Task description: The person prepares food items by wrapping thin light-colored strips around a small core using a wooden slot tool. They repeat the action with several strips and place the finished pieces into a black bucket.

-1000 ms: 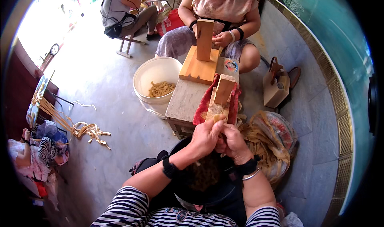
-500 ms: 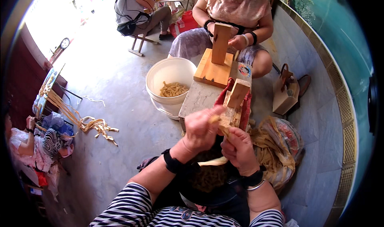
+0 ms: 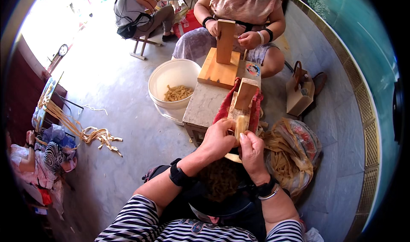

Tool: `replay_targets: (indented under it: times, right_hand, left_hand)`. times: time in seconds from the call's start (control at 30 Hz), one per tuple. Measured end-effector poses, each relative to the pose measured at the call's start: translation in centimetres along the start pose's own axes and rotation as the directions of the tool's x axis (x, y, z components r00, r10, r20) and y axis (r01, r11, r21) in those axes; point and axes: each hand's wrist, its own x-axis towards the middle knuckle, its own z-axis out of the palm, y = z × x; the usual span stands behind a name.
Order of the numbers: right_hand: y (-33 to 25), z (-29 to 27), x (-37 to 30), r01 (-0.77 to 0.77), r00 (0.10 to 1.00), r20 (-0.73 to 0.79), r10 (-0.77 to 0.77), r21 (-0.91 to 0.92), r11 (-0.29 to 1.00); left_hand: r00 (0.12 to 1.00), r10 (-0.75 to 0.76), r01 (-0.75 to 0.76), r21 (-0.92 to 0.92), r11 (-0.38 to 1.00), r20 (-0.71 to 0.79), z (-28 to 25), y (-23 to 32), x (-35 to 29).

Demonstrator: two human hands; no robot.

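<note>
My left hand (image 3: 220, 137) and my right hand (image 3: 253, 150) are closed, fingertips together, on a pale tan, soft-looking strip (image 3: 241, 124). Part of the strip stands up between them; its lower end curves under my hands. Just beyond is a small wooden stand (image 3: 246, 94) with an upright block, set on a red cloth (image 3: 225, 107) at the near end of a low bench (image 3: 200, 105). Below my wrists, a dark tub (image 3: 226, 210) contains many small tan pieces, dim in shadow. To the right, a plastic bag (image 3: 314, 141) is full of long tan strips (image 3: 286, 156).
A white bucket (image 3: 156, 86) with short twisted tan pieces stands left of the bench. Across it, a person (image 3: 243, 11) works behind a larger wooden stand (image 3: 225, 43). A handbag (image 3: 299, 97) is by the right wall. Other people sit at far left and back.
My left hand has come down and in beside the right, and the strip now stands upright between them. The view has shifted slightly. The person opposite has moved their hands apart.
</note>
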Motion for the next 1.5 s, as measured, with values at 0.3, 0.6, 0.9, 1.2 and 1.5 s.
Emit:
replay_targets:
  times: [0.3, 0.6, 0.9, 1.2, 1.5]
  right_hand:
    - [-0.3, -1.4, 0.4, -0.606, 0.789, 0.344, 0.51, 0.573, 0.551]
    - [-0.9, -2.0, 1.4, -0.195, 0.964, 0.215, 0.154, 0.187, 0.963]
    - [0.0, -2.7, 1.2, -0.504, 0.864, 0.453, 0.221, 0.762, 0.407]
    - [-0.3, -2.9, 1.9, -0.345, 0.924, 0.308, 0.228, 0.408, 0.845]
    - [-1.9, -7.4, 2.3, -0.088, 0.954, 0.294, 0.068, 0.055, 0.995]
  left_hand:
    - [0.682, 0.731, -0.689, 0.351, 0.634, 0.019, -0.3, -0.1, 0.0]
    - [0.997, 0.056, -0.061, -0.121, 0.991, -0.044, -0.2, -0.7, 0.0]
    - [0.888, 0.439, -0.392, 0.277, 0.878, -0.137, -1.1, 0.7, 0.1]
    - [0.963, 0.165, -0.174, 0.022, 0.985, 0.211, -2.7, 0.4, 0.7]
    - [0.886, 0.1, 0.277, -0.692, 0.667, 0.452, -4.7, 0.1, 0.7]
